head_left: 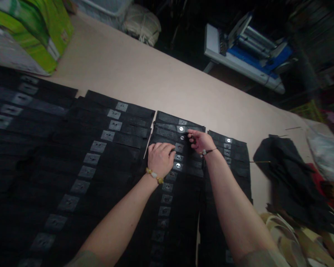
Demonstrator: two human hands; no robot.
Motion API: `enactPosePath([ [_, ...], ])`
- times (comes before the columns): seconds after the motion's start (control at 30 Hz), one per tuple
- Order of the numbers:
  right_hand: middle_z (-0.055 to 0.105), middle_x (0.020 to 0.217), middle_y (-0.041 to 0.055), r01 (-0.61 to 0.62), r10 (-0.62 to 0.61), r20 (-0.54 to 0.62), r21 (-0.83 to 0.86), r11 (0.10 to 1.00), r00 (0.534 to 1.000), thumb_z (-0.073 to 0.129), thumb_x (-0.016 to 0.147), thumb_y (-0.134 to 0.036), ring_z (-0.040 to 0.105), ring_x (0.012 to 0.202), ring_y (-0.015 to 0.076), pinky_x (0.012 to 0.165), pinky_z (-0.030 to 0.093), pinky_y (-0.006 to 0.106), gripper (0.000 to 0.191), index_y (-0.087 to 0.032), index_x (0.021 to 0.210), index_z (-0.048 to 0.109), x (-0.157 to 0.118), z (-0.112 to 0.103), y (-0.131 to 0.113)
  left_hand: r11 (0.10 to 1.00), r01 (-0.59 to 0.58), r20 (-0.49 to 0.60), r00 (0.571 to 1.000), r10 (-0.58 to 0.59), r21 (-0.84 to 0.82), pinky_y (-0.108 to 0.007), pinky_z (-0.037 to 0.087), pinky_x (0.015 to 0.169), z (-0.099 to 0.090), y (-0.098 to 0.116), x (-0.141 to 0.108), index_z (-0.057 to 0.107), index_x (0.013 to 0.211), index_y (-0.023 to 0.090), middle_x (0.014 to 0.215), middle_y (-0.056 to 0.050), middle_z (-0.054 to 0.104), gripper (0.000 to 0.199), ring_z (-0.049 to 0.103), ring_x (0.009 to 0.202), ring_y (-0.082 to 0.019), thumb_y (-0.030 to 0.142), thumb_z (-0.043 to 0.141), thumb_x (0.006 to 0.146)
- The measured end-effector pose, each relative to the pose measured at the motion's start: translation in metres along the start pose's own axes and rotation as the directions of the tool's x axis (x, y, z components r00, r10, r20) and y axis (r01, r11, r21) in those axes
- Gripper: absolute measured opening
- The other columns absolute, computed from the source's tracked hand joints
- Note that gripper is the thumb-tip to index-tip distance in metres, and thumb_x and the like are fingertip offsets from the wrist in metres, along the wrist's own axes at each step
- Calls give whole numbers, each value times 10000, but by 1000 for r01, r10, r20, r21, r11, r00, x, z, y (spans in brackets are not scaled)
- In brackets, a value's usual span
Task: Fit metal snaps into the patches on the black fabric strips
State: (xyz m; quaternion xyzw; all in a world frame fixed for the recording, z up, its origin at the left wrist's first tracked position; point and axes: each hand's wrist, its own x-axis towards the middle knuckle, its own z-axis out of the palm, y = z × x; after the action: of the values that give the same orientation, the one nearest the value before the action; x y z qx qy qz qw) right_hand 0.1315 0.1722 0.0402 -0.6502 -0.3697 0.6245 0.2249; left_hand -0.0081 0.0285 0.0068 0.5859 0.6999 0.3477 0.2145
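Black fabric strips (133, 167) lie overlapping in long columns, each with a small grey patch. On some patches in the third column sit shiny round metal discs, such as the metal disc (178, 165). My left hand (160, 157) rests on this column, fingers curled and closed beside the patches; a small dark bit shows at its fingertips. To its right, my right hand (202, 141) hovers over or touches the strips near the upper discs. Its fingers are bent together around something small and dark that I cannot make out.
A pale table (167, 74) extends behind the strips. A green box (30, 33) stands at upper left. Dark cloth (289, 174) and beige rolled bands (289, 237) lie at right. Beyond the far edge stands a machine with metal rollers (258, 40).
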Motion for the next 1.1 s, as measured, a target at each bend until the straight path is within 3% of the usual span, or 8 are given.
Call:
enactPosePath([
  [0.1,566,691,-12,-37,31,47,143,989,998,574,718,-89,395,491,74,369,198,156,209,-177,907,596,-1,-3,1,1000,-6,-5,1000,6,-1,-433,377,953,0,0,0,703,991,271,1090,2,749,118,621,1039,-218,248,639,893],
  [0.3,580,724,-12,24,-30,43,131,991,999,590,850,-153,381,485,51,354,176,130,23,-166,868,585,9,2,-3,1000,-8,-14,1000,8,-12,-433,370,960,0,-1,0,701,989,268,1087,7,751,113,627,1033,-214,243,645,894],
  [0.53,617,734,17,-33,6,116,235,971,993,558,850,-134,419,498,55,347,203,127,69,-150,890,611,12,1,-11,1000,-14,-1,1000,14,-12,-435,373,944,-1,0,0,701,994,266,1092,2,750,117,623,1036,-215,241,638,899],
  [0.73,647,748,23,64,-69,37,127,990,997,642,789,-124,424,505,48,340,221,128,27,-138,807,627,16,-2,-6,1000,-17,-4,1000,17,-2,-436,372,948,1,-1,0,700,999,268,1096,4,749,119,623,1044,-218,248,641,898],
  [0.9,647,705,45,50,-55,40,127,991,998,643,771,-115,435,500,50,323,212,127,94,-127,698,584,22,-1,-10,1000,-14,-6,1000,14,4,-443,372,955,1,-2,0,700,987,275,1091,9,750,108,628,1042,-221,259,639,900],
  [1.1,654,698,28,127,-129,20,94,987,991,691,714,-61,429,489,33,319,195,109,86,-115,715,625,29,3,-19,1000,-13,-1,1000,13,2,-441,381,948,1,-2,0,703,989,275,1092,12,750,112,627,1037,-216,253,640,899],
])
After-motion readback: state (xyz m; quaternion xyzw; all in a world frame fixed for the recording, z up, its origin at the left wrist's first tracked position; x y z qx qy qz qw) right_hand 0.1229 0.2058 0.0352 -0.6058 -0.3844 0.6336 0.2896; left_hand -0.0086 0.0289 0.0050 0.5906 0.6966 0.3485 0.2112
